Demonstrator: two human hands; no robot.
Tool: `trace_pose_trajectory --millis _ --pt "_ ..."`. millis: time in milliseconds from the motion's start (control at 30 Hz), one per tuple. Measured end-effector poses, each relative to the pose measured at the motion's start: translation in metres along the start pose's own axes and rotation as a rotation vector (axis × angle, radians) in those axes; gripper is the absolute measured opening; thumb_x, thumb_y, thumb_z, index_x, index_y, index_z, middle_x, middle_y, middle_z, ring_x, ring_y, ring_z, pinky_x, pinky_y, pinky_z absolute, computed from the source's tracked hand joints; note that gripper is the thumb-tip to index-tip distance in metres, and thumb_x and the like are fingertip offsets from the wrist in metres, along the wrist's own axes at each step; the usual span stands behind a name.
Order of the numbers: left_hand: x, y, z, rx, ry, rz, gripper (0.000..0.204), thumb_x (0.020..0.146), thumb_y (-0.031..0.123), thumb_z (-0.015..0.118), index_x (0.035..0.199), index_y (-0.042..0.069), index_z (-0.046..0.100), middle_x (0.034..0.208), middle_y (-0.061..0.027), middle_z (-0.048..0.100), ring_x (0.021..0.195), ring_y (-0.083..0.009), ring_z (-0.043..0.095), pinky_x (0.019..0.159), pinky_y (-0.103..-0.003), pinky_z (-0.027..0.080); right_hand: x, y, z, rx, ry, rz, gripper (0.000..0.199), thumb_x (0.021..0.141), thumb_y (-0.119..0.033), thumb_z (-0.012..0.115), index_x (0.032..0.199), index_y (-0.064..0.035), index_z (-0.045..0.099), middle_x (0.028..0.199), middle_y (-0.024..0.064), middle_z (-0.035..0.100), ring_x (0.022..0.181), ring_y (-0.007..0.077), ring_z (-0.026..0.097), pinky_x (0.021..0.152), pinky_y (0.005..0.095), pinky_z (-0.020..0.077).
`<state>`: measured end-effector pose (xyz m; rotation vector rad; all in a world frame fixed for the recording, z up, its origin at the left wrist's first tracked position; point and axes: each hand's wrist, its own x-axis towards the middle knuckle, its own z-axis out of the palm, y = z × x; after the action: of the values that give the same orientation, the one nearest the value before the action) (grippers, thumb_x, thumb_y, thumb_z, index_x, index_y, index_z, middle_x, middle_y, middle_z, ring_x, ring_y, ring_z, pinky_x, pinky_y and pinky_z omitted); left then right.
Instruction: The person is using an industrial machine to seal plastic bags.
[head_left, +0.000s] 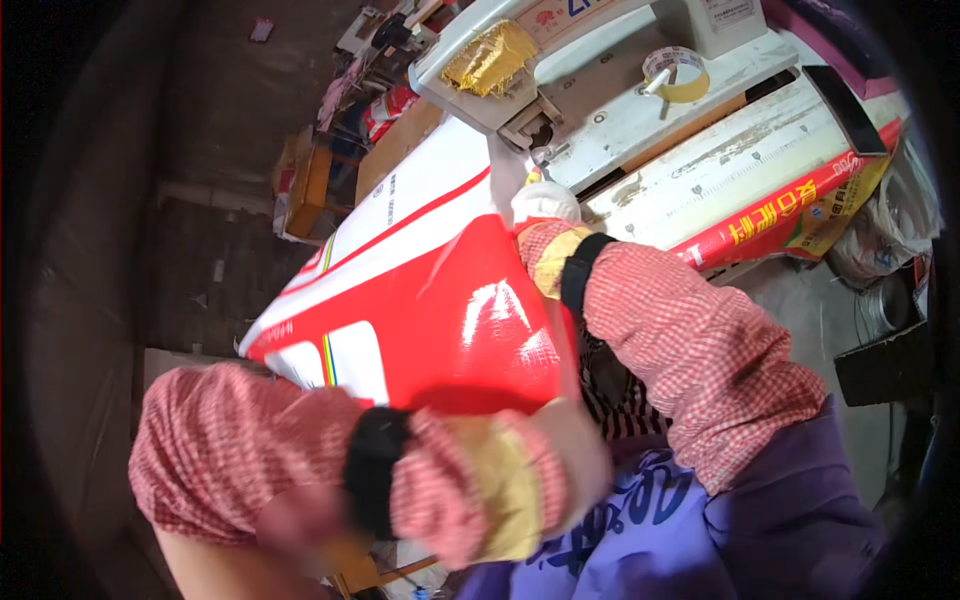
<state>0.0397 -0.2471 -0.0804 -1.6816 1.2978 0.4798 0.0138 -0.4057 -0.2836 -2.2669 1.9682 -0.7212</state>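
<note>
A glossy red and white woven plastic sack point(450, 300) stretches from the sewing machine point(500, 75) toward my lap. My right hand point(546, 203), in a white glove, is closed at the sack's edge just below the machine's stitching head; its fingertips are partly hidden. Lower down, my left hand point(577, 450) is at the sack's near edge, smeared by motion, so its fingers cannot be read. Red checked sleeve covers with black bands and yellow patches wrap both forearms.
A tape roll point(676, 75) rests on the machine bed. To the right, a red and yellow printed sack point(790, 215) lies along the worn white table point(720, 160). Clear plastic bags point(885, 225) hang beyond it. An orange-brown box point(308, 185) stands at the far left.
</note>
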Motion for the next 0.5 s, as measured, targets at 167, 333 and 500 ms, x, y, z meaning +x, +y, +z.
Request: trace_pose_trajectory --millis 167,333,500 --pt "0.000 0.031 -0.055 0.522 -0.072 0.204 0.025 0.070 0.014 0.057 0.091 0.002 0.061 0.087 -0.0141 0.060 0.088 -0.0272 0.057 0.074 -0.038 0.046 0.016 0.009 0.029 0.206 -0.023 0.111 0.013 0.079 -0.018 0.053 0.081 -0.0110 0.064 0.069 0.0045 0.061 0.062 0.0164 0.058 0.055 0.0325 0.0460" --pt "-0.004 0.087 -0.065 0.995 -0.177 0.324 0.030 0.068 0.022 0.062 0.091 0.003 0.062 0.099 -0.0145 0.059 0.102 -0.0265 0.053 0.084 -0.041 0.043 0.018 -0.009 0.004 0.062 -0.235 0.115 0.016 0.082 -0.019 0.051 0.084 -0.0107 0.064 0.072 0.0041 0.060 0.067 0.0177 0.058 0.060 0.0307 0.0468" --pt "0.004 0.073 -0.031 0.393 -0.053 0.278 0.046 0.072 0.015 0.055 0.118 0.010 0.046 0.115 -0.0146 0.049 0.102 -0.0290 0.052 0.082 -0.037 0.045 0.029 -0.001 -0.011 0.115 -0.228 0.169 0.018 0.083 -0.019 0.049 0.084 -0.0098 0.064 0.072 0.0054 0.060 0.067 0.0194 0.059 0.059 0.0319 0.0469"
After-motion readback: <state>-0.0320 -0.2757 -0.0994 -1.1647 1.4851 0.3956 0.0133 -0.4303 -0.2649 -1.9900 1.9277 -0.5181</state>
